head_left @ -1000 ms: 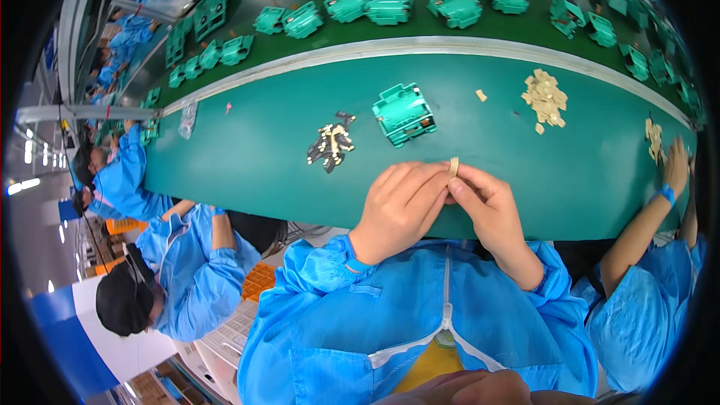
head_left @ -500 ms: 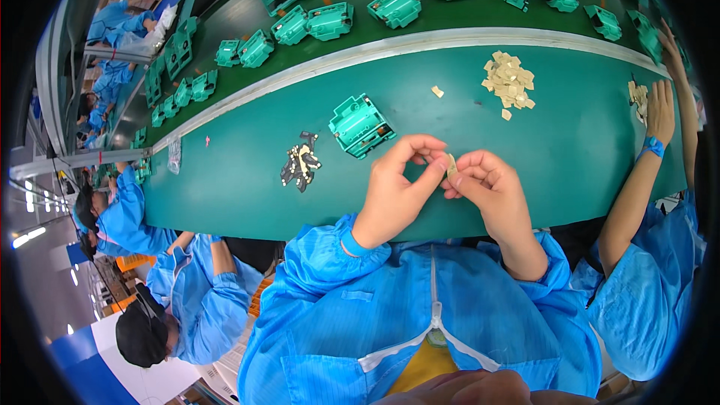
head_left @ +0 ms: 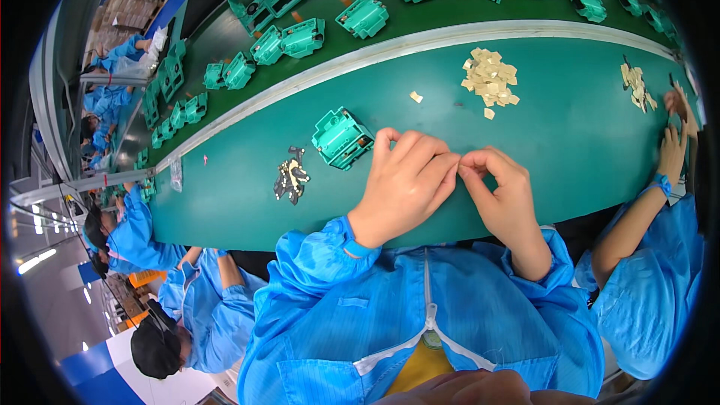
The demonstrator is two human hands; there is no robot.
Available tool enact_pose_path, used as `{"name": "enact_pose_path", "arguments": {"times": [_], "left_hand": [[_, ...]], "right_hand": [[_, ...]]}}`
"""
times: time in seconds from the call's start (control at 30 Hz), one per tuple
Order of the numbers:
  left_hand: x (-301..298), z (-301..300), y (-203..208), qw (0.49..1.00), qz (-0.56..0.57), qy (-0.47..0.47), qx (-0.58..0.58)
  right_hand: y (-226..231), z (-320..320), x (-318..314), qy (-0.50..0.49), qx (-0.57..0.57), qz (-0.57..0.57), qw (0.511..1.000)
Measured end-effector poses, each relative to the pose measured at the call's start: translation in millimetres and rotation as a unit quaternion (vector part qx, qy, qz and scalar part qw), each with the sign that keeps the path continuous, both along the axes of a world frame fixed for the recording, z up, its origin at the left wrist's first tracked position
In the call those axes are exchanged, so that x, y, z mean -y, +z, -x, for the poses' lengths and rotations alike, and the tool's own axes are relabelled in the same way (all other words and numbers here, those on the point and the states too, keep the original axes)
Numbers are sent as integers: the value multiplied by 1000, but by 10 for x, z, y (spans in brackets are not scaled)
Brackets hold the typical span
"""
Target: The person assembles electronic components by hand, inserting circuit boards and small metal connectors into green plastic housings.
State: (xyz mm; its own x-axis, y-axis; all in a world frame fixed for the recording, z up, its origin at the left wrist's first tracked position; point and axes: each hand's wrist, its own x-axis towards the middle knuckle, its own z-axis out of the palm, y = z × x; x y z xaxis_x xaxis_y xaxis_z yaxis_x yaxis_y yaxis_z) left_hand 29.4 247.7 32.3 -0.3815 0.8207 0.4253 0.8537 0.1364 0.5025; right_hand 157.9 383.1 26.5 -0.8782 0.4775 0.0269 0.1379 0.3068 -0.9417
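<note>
Both my hands are over the near part of the green work table, fingertips meeting. My left hand is closed in a pinch, its back turned up. My right hand pinches against it with thumb and forefinger. Whatever lies between the fingertips is too small and covered to make out. Beyond my left hand sits a green plastic housing, open side up. To its left lies a small heap of black parts with pale pads. A pile of beige square pieces lies farther right, and one loose beige piece lies apart.
Behind a pale metal rail, several green housings stand on a dark green belt. A co-worker's hands are at the right edge near another small heap. People in blue sit to the left. A clear plastic bag lies at the left.
My left hand has rolled over, back upward, and its fingers now cover the small beige piece seen between my hands before. The view has shifted slightly. The co-worker's hands have drawn nearer to their body.
</note>
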Motion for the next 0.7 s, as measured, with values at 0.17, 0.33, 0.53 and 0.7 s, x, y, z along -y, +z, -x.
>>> {"name": "enact_pose_path", "arguments": {"times": [0.17, 0.33, 0.53, 0.7], "left_hand": [[-121, 23, -60, 996, -11, -19, 84], [-273, 85, -126, 985, -12, 10, 170], [-698, 167, -206, 991, -6, 43, 125], [-999, 299, -502, 994, 13, 74, 85]], "right_hand": [[-67, -89, -109, -22, 9, 120, 992], [-46, -116, -313, -34, 46, 260, 964], [-211, -171, -501, -113, 12, 271, 956], [-154, -143, -587, -169, -19, 263, 950]]}}
